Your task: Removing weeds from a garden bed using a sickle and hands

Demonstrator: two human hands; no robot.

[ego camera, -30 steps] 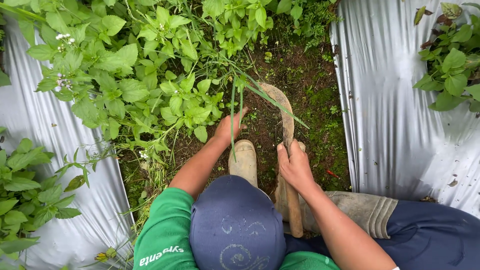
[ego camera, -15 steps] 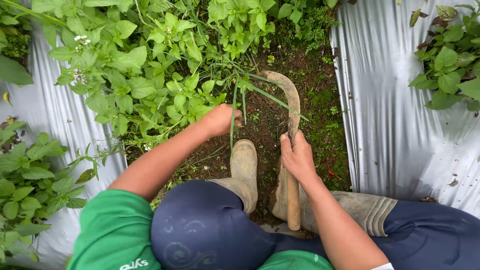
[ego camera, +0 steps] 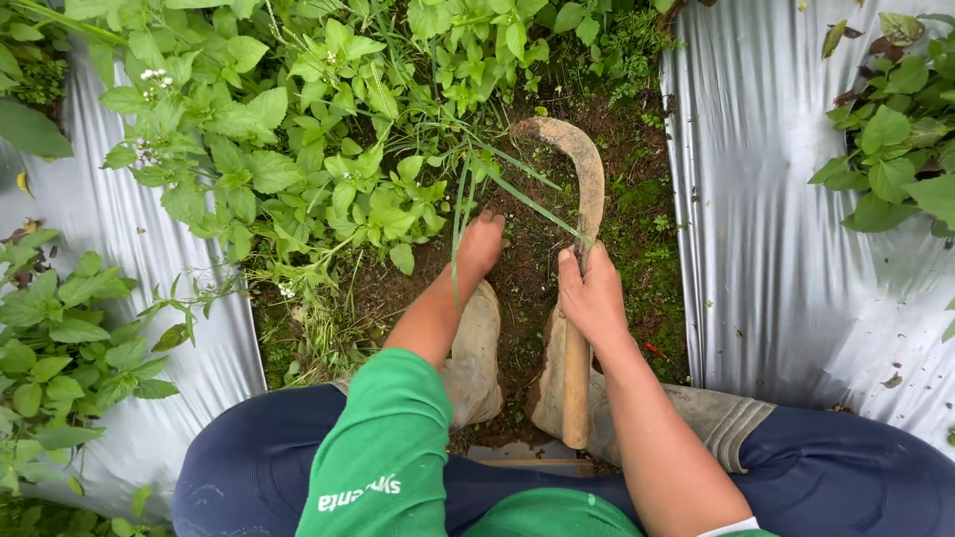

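Right hand (ego camera: 594,295) closed around sickle (ego camera: 580,249) handle, left hand (ego camera: 481,245) closed, gripping grass blades (ego camera: 460,214) above soil (ego camera: 527,259).

Just beyond the left hand (ego camera: 481,242) the weeds (ego camera: 298,129) are bright green, dotted with tiny white flowers, and the grass blades (ego camera: 460,224) pinched in its fingers are a paler green. The right hand (ego camera: 593,295) grips a sickle (ego camera: 587,189) with a rusty brown blade and a light tan handle. Under both hands the soil (ego camera: 527,268) is dark brown with mossy green patches. Below them, mud-smeared beige boots (ego camera: 476,348), navy trousers (ego camera: 249,457) and a green sleeve (ego camera: 383,447) with white lettering. Either side, plastic sheeting (ego camera: 776,219) is shiny silver-grey, streaked with creases
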